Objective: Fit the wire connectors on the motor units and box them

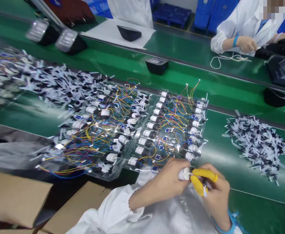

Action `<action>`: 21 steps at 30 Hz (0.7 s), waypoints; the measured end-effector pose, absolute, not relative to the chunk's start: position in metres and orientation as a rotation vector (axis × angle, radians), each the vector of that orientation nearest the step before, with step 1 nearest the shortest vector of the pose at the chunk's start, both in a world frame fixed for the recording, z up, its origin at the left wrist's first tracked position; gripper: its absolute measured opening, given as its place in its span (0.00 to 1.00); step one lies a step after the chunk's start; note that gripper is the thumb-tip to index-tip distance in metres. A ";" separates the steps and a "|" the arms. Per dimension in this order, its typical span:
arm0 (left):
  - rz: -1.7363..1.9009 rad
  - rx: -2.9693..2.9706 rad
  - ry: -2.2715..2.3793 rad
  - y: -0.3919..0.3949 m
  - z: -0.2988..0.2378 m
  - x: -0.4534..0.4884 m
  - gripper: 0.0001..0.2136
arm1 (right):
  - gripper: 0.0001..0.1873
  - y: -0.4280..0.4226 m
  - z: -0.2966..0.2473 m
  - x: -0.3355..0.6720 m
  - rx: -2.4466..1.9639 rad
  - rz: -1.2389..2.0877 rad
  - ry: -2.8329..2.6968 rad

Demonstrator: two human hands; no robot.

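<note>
My left hand (165, 182) grips a small white cylindrical motor (184, 174) at the lower middle of the view. My right hand (215, 195) meets it from the right, with yellow finger cots (203, 175) on two fingers pinching a small white-and-black part (204, 190) at the motor's end. Just beyond my hands lie clear plastic trays (167, 130) holding rows of similar motors with tangled red, blue and yellow wires. Part of what my fingers pinch is hidden by them.
Heaps of small black-and-white parts lie on the green conveyor belt (230, 169), at right (257, 146) and back left (59, 84). Cardboard boxes (13, 198) stand at lower left. Across a second belt, a co-worker's gloved hand (246, 44) holds a white sleeve.
</note>
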State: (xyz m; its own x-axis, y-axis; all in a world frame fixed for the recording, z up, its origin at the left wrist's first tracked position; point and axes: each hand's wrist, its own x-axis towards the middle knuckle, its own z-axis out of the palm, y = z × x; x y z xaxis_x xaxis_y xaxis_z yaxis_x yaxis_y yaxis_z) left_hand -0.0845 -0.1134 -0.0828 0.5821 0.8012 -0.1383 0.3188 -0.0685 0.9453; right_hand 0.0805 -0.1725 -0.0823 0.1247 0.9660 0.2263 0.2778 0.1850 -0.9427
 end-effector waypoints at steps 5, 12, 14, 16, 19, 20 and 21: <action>0.504 1.672 0.922 -0.112 -0.084 -0.083 0.12 | 0.06 -0.172 -0.086 0.078 -1.306 0.827 -1.353; 0.512 1.652 0.914 -0.114 -0.086 -0.077 0.13 | 0.07 -0.179 -0.090 0.075 -1.314 0.825 -1.331; 0.490 1.665 0.936 -0.115 -0.088 -0.076 0.12 | 0.07 -0.181 -0.091 0.075 -1.314 0.834 -1.339; 0.450 1.707 0.980 -0.116 -0.089 -0.076 0.12 | 0.07 -0.183 -0.093 0.074 -1.317 0.854 -1.336; 0.332 1.806 1.070 -0.116 -0.090 -0.076 0.10 | 0.08 -0.182 -0.094 0.075 -1.324 0.876 -1.327; 0.275 1.841 1.091 -0.116 -0.089 -0.076 0.10 | 0.09 -0.181 -0.095 0.076 -1.324 0.894 -1.331; 0.217 1.874 1.106 -0.116 -0.088 -0.077 0.10 | 0.09 -0.180 -0.095 0.077 -1.321 0.921 -1.337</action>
